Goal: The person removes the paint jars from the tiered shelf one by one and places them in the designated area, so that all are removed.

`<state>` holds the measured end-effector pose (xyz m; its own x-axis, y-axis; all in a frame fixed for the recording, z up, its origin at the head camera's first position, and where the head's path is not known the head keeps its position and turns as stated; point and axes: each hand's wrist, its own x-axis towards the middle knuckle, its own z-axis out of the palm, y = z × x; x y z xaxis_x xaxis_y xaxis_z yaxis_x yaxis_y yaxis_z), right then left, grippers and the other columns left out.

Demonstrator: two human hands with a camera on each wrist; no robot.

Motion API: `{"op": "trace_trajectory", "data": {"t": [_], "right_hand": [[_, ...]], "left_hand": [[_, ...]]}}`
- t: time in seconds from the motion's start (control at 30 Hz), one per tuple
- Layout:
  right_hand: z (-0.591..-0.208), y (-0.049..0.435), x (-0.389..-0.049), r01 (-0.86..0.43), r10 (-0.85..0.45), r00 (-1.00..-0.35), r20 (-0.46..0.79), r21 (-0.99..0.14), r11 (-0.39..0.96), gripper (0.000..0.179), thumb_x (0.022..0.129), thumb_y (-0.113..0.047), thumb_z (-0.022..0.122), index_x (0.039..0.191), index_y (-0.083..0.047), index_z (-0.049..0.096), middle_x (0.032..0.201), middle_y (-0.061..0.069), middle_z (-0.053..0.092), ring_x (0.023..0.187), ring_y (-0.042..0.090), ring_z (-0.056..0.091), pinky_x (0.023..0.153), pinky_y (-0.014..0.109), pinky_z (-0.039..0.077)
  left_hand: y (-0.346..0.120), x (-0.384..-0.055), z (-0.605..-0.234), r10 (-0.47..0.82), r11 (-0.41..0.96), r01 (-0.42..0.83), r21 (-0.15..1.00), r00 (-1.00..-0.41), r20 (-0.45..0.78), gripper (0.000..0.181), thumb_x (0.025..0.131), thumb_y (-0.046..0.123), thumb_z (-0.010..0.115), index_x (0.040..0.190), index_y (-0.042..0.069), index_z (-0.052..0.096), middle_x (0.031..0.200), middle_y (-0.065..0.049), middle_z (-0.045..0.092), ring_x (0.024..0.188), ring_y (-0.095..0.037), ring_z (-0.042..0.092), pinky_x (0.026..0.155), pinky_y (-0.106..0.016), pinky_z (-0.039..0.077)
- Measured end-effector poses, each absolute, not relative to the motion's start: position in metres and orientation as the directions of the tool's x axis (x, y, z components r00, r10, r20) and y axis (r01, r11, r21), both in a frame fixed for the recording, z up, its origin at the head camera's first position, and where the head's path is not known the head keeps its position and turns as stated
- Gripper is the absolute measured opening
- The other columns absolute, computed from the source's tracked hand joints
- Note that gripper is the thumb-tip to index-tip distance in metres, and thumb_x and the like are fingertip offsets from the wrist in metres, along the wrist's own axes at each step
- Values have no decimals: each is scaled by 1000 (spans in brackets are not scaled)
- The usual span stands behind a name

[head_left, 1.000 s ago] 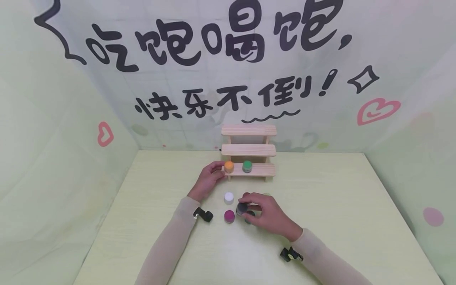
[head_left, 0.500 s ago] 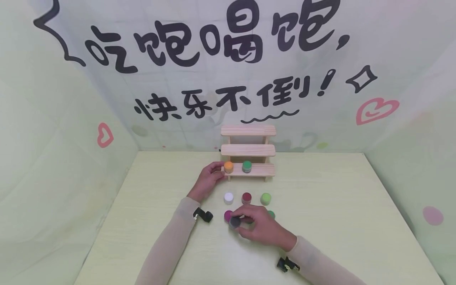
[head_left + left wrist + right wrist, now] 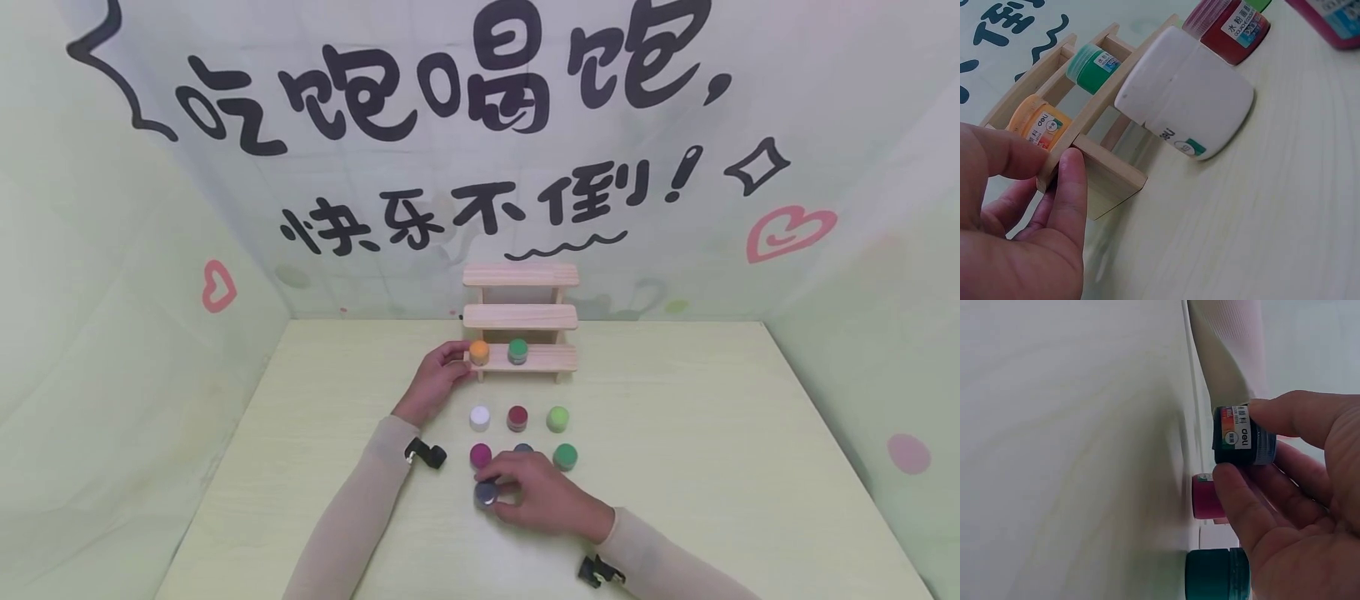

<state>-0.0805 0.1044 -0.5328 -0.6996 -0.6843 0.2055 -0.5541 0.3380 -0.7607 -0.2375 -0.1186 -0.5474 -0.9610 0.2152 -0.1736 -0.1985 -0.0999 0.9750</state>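
Note:
My left hand (image 3: pixel 435 379) grips the left end of the lowest step of a three-step wooden display stand (image 3: pixel 555 358); in the left wrist view its fingers pinch that board. On this step sit an orange paint jar (image 3: pixel 479 353) and a green paint jar (image 3: pixel 517 352). Between thumb and fingers, my right hand (image 3: pixel 543 496) pinches a dark paint jar (image 3: pixel 1229 450), close over the table in front of a magenta paint jar (image 3: pixel 481 455). Its label faces the right wrist camera. A blue-grey paint jar (image 3: pixel 523 448) is partly hidden behind the right hand.
Between stand and hands, a white jar (image 3: pixel 479 418), a dark red jar (image 3: pixel 517 418) and a light green jar (image 3: pixel 558 419) form a row. Another green jar (image 3: pixel 566 457) stands right of the blue-grey one. Behind the stand hangs a lettered cloth (image 3: pixel 375 275).
My right hand has carried the dark jar toward the front and slightly left, past the magenta jar, uncovering the red, light green and right-hand green jars. The left hand stays on the stand.

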Motion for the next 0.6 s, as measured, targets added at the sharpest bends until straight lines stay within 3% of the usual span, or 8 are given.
{"op": "trace_trajectory", "data": {"t": [0.33, 0.6], "right_hand": [[-541, 97, -77, -596, -703, -675, 227, -728, 338, 33, 86, -6, 86, 116, -7, 74, 110, 1, 77, 99, 3, 73, 86, 15, 61], [-543, 96, -79, -563, -693, -699, 177, -733, 382, 34, 86, -9, 87, 117, -9, 73, 111, 0, 76, 99, 0, 71, 85, 12, 59]], "left_hand": [[-120, -238, -550, 205, -79, -197, 977, -963, -177, 44, 99, -1, 60, 142, 3, 60, 137, -18, 63, 117, -19, 66, 101, -27, 60], [-120, -239, -551, 215, -86, -196, 977, -961, -174, 44, 99, -2, 60, 142, 4, 60, 138, -17, 63, 116, -17, 66, 100, -25, 60]]}}
